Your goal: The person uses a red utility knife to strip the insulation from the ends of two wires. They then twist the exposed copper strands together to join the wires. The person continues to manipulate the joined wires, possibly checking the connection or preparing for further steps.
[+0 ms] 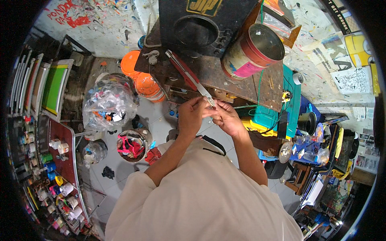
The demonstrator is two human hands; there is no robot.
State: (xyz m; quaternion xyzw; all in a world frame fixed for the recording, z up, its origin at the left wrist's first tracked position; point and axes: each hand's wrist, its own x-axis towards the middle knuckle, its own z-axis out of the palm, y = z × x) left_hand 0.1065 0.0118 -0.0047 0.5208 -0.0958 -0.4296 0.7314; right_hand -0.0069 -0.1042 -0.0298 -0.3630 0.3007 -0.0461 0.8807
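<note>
My left hand (192,115) and my right hand (227,119) meet in front of my chest, just off the near edge of the wooden table (251,92). Fingers on both are pinched closed around a small spot where their tips almost touch. A long, slim red and silver tool (188,76) slants across the table, its silver end reaching down to my fingertips. Whether the fingers grip that end or some small piece beside it is hidden. The tool's exact kind does not show.
On the table stand a black speaker-like box (169,28) and a large paint-stained can (245,60). Orange buckets (149,86), a clear bag of scraps (108,102) and a waste bin (132,144) are at left. A teal case (283,108) sits at right.
</note>
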